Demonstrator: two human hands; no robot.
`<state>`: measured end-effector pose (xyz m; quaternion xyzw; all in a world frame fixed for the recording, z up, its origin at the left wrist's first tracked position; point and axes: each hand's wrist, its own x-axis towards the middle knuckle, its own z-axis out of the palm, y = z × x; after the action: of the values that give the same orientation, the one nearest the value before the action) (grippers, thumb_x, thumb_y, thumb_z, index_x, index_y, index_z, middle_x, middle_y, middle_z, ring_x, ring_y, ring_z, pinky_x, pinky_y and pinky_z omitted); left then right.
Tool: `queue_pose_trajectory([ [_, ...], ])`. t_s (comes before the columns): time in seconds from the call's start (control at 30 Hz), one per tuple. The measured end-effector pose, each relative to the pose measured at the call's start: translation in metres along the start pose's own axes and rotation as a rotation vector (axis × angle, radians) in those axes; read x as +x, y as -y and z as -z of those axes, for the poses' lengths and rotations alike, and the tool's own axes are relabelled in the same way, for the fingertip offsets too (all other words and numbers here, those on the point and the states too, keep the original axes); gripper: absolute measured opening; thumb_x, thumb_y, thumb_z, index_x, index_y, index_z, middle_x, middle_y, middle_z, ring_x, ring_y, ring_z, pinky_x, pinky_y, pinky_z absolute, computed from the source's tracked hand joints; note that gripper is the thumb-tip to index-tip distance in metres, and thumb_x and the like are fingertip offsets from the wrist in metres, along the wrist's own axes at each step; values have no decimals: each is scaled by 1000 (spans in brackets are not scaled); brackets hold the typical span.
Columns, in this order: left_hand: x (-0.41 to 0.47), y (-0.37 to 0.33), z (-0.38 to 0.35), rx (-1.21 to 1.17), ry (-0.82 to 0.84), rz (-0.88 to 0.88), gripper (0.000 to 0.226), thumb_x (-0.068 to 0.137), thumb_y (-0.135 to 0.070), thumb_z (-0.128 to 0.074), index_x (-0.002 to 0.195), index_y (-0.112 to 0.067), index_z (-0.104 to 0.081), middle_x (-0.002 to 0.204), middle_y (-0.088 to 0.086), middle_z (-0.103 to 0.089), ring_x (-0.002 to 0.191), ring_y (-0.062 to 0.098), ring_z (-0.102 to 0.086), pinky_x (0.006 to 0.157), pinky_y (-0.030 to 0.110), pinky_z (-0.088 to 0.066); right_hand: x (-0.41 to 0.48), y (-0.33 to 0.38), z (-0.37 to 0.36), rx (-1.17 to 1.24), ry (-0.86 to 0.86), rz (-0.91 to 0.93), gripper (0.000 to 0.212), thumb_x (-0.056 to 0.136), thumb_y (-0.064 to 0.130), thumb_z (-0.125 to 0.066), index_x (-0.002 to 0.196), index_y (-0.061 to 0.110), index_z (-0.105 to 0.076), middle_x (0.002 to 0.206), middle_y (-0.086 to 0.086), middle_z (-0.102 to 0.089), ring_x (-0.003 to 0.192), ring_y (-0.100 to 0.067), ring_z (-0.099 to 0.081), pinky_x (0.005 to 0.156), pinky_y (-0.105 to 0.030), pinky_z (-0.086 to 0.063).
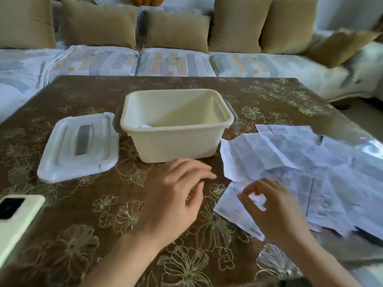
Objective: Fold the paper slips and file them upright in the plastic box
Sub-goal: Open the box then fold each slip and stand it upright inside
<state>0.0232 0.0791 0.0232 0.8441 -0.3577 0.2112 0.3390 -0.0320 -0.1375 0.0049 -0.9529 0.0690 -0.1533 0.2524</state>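
**Slips and box, on patterned surface**

Plastic box (176, 139): cream, open, mid-surface (83, 96); one white slip (145, 126) shows inside at its near left corner.
Lid (62, 154): flat, left of box.
Paper slips (300, 158): loose heap at right edge.
Left hand (178, 195): fingers relaxed, holding nothing, before the box.
Right hand (275, 208): curled over the heap, blurred; grip cannot be told.
Phone (18, 216): near left edge.

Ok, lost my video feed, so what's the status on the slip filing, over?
Left hand open, holding nothing. Right hand at paper slips, grip blurred. Plastic box open, lid beside it. Nothing blocks the box.
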Motion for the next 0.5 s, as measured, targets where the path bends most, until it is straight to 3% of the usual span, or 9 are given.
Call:
queue_pose_trajectory([
  [0.03,-8,-7,-14,-57,71,14,25,86,-9,-64,106,-22,-71,114,-12,-66,112,2,-56,102,31,-44,-9,-9,-2,-81,-13,54,12,82,44,-68,80,34,-62,92,16,-62,93,-13,-57,73,-30,-46],
  [0.13,-31,-18,-44,-133,219,56,30,88,-19,-64,117,-29,-66,125,-18,-61,120,-7,-48,110,26,-37,-31,-23,-2,-217,84,145,57,80,75,-44,114,33,-62,130,14,-56,125,-12,-49,101,-37,-42],
  [0.2,-42,-20,-54,-153,268,89,36,89,-23,-64,124,-31,-62,133,-20,-56,126,-13,-39,114,23,-31,-42,-26,-3,-250,139,179,76,77,83,-37,129,32,-56,140,14,-49,134,-8,-41,112,-38,-31],
  [0.27,-46,-21,-57,-140,297,85,42,88,-25,-64,129,-31,-59,137,-19,-53,130,-13,-35,117,23,-27,-49,-27,-4,-220,143,203,73,79,79,-41,131,30,-56,140,12,-51,134,-4,-41,113,-36,-33],
  [0.37,-48,-21,-51,-95,375,59,57,84,-34,-65,139,-32,-50,147,-19,-43,139,-9,-27,121,24,-15,-56,-22,-5,-154,138,278,53,84,63,-51,126,31,-59,138,11,-54,132,-3,-44,108,-32,-41],
  [0.5,-53,-17,-35,-46,450,36,70,81,-50,-65,145,-35,-40,154,-23,-27,142,-12,-12,119,17,2,-65,-12,-7,-50,153,370,37,95,50,-44,121,31,-62,138,12,-54,135,-1,-38,107,-24,-40],
])
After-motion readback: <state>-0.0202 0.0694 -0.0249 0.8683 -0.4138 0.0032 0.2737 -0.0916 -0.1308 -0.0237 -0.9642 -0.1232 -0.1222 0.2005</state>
